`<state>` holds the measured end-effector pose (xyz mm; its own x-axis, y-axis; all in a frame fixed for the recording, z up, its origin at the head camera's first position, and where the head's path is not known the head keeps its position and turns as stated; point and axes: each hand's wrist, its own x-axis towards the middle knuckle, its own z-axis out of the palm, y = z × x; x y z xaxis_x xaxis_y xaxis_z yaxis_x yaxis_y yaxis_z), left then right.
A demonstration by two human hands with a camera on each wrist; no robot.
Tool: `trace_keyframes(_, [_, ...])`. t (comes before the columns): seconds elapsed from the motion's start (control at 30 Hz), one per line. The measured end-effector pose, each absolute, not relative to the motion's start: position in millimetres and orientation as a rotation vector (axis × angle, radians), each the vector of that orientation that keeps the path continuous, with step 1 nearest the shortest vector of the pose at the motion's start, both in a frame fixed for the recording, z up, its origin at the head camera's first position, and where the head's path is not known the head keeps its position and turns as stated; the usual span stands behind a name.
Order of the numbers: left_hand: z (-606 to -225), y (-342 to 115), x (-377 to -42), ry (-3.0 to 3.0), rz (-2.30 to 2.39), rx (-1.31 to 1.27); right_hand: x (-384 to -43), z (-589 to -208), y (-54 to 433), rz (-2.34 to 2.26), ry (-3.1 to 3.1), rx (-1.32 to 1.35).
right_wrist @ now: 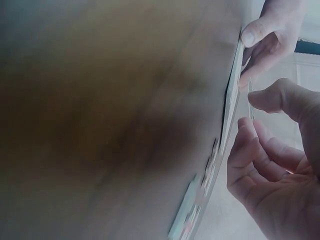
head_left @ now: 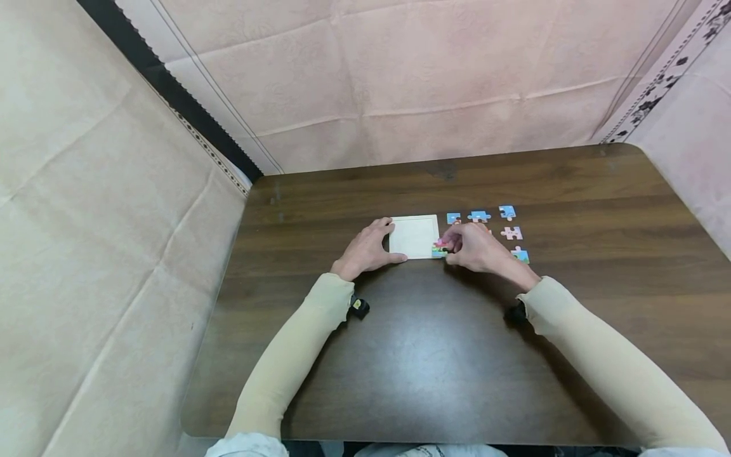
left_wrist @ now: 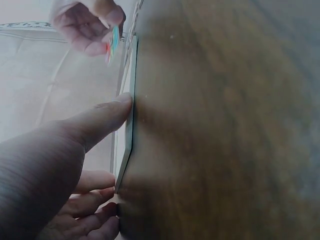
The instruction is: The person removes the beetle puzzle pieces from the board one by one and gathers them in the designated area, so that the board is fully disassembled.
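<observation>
A white square puzzle tray lies flat on the table. My left hand holds it at the left side, thumb against the front edge and the other fingers bent along the left edge. Over the tray's front right corner, my right hand pinches a colourful jigsaw piece between thumb and fingers. In the left wrist view this piece is seen nearly edge-on, raised above the tray. The right wrist view shows it as a thin sliver at the fingertips.
Several loose jigsaw pieces lie right of the tray: blue ones at the back, a pink one and a blue-green one beside my right hand, which partly covers others. The brown wooden table meets hung cloth behind.
</observation>
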<state>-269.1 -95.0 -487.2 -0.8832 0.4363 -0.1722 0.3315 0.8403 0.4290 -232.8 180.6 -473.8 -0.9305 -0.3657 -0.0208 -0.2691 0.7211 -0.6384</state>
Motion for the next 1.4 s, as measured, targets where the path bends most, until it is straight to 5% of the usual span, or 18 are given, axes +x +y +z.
trace_keyframes(1.4, [-488.3, -94.4, -268.3, 2.753, 0.598, 0.586, -222.0, -475.4, 218.0, -0.791, 2.749, -0.539])
